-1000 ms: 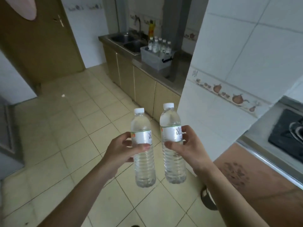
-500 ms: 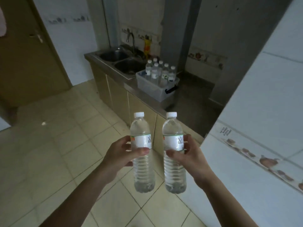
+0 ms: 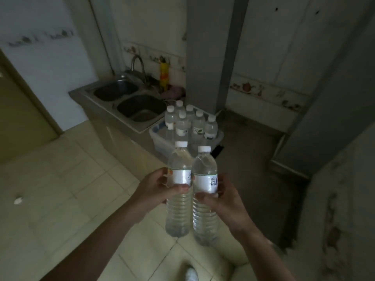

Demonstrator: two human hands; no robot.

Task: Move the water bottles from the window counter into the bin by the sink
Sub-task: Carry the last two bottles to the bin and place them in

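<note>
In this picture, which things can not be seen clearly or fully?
- Head view: bin, near wall and floor hidden by the two held bottles, left and right.
- Labels on the bin's bottles: too small and dim to read.
- Right bottle's label: text cut off at its curve.
- Shoe: cut off by the bottom edge.
- Left hand, right hand: palms hidden behind bottles.

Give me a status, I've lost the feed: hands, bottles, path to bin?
Left hand grips one bottle, right hand grips another. Bin ahead, part full. Nothing blocking.
</note>
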